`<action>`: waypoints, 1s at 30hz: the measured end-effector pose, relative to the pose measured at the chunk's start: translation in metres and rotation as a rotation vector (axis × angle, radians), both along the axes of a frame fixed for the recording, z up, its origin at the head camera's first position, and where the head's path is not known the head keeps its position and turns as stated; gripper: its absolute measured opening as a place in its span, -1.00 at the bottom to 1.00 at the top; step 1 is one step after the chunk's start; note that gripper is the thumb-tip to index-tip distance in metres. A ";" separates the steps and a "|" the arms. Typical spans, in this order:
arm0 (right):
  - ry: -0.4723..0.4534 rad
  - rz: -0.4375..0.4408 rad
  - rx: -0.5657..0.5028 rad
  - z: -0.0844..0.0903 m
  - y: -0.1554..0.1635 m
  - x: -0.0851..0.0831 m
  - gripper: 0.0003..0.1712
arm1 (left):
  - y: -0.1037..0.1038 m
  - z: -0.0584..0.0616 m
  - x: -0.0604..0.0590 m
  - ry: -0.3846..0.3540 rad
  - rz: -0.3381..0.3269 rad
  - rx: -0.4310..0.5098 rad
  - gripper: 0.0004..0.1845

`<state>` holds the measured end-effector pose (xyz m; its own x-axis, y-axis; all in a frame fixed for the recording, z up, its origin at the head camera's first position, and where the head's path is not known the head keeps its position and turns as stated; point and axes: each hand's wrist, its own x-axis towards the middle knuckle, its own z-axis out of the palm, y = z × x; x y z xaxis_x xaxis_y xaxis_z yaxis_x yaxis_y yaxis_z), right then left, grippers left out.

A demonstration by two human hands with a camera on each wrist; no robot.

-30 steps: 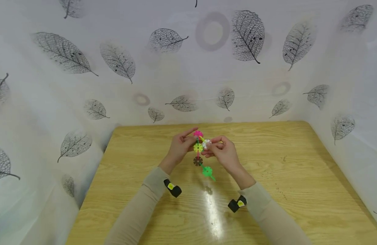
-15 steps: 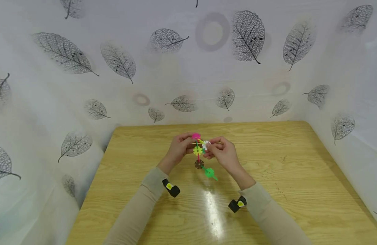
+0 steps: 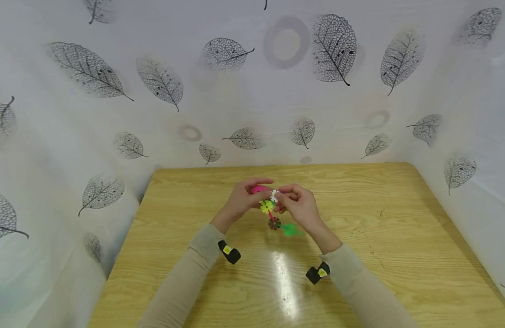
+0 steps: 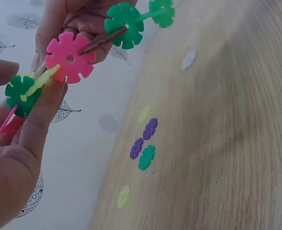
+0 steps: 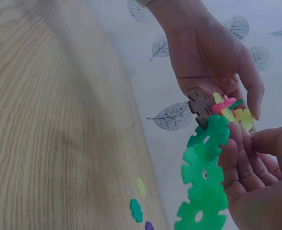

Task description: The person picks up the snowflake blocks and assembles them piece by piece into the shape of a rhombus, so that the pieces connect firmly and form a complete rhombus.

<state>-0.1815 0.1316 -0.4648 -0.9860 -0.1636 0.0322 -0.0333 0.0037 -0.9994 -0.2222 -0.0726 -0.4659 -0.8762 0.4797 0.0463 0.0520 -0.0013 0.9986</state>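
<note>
My left hand (image 3: 244, 200) holds a chain of interlocking flower-shaped plastic discs above the table. In the head view, a pink disc (image 3: 259, 188) sits between its thumb and index finger. Below hang a yellow disc (image 3: 267, 207), a brown disc (image 3: 274, 223) and a blurred green disc (image 3: 290, 229). My right hand (image 3: 301, 207) pinches a white disc (image 3: 274, 196) close to the left thumb tip. From the left wrist, a dark green disc (image 4: 23, 96) shows among the left fingers, beside another pink disc (image 4: 70, 58). Fingers hide part of the joints.
Loose discs lie on the wooden table (image 3: 400, 237): in the left wrist view a purple disc (image 4: 150, 129), a green disc (image 4: 147, 157), a yellow disc (image 4: 123, 197) and a white disc (image 4: 189, 59). A leaf-patterned curtain (image 3: 252, 100) stands behind the table.
The chain's lower end has swung right, and its pink disc has moved left and down into the left hand. The left thumb has come nearer the white disc; the right hand stays almost still.
</note>
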 end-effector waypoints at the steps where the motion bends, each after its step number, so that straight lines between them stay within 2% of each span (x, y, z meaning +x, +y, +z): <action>1: 0.002 0.002 0.004 0.000 0.000 0.000 -0.64 | 0.000 0.000 0.000 0.013 -0.005 -0.021 -0.58; 5: 0.007 0.002 0.011 0.001 0.000 0.000 -0.65 | 0.002 0.000 0.001 0.050 -0.005 -0.083 -0.58; 10: 0.006 -0.013 0.007 0.001 0.000 -0.001 -0.62 | 0.004 0.000 0.001 0.070 -0.004 -0.088 -0.59; 14: 0.015 -0.019 0.001 0.002 0.000 -0.001 -0.63 | 0.005 0.000 0.002 0.073 -0.002 -0.091 -0.67; 23: 0.042 0.015 0.055 0.001 0.005 -0.002 -0.72 | 0.005 0.000 0.004 0.006 0.029 -0.052 -0.69; 30: 0.051 0.015 0.072 0.001 0.005 -0.002 -0.74 | 0.006 -0.003 0.003 0.002 0.029 -0.080 -0.69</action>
<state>-0.1832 0.1368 -0.4635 -0.9807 -0.1823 0.0702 -0.0851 0.0749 -0.9936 -0.2193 -0.0671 -0.4685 -0.8897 0.4565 0.0109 0.0533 0.0802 0.9954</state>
